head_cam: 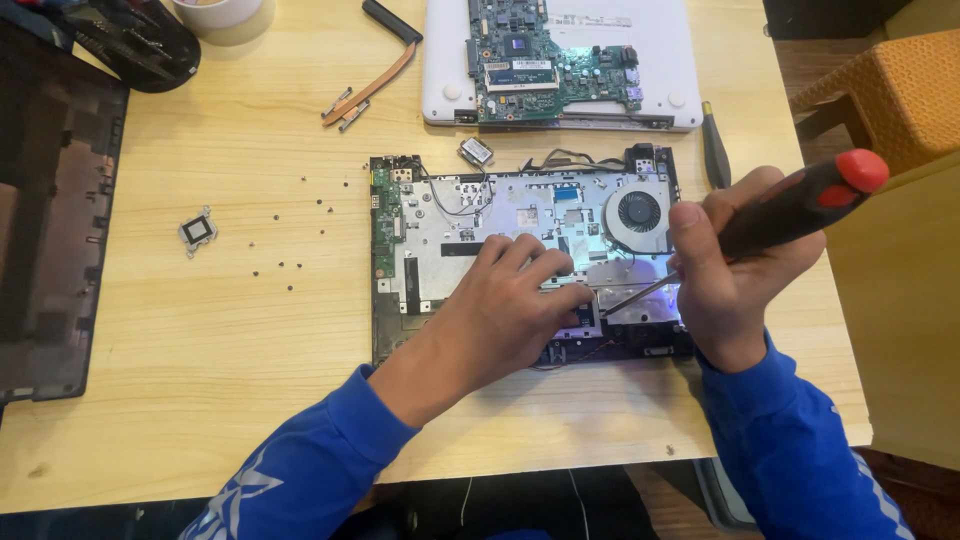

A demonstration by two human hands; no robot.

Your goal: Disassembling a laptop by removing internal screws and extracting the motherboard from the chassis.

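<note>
An opened laptop base (pixel 440 240) lies on the wooden table (pixel 250 330), its silver inner plate and round cooling fan (pixel 638 212) exposed. My left hand (pixel 505 305) rests flat on the plate's lower middle, fingers curled down onto it. My right hand (pixel 730 270) grips a screwdriver (pixel 800 205) with a black and red handle. Its thin shaft slants down to the left, and the tip meets the plate just beside my left fingertips.
A white laptop shell with a green circuit board (pixel 550 60) lies at the back. A copper heat pipe (pixel 375 75), a small chip bracket (pixel 197 232), loose screws (pixel 290 265), a second screwdriver (pixel 715 150), a dark laptop cover (pixel 50 220) at left, an orange stool (pixel 890 85) at right.
</note>
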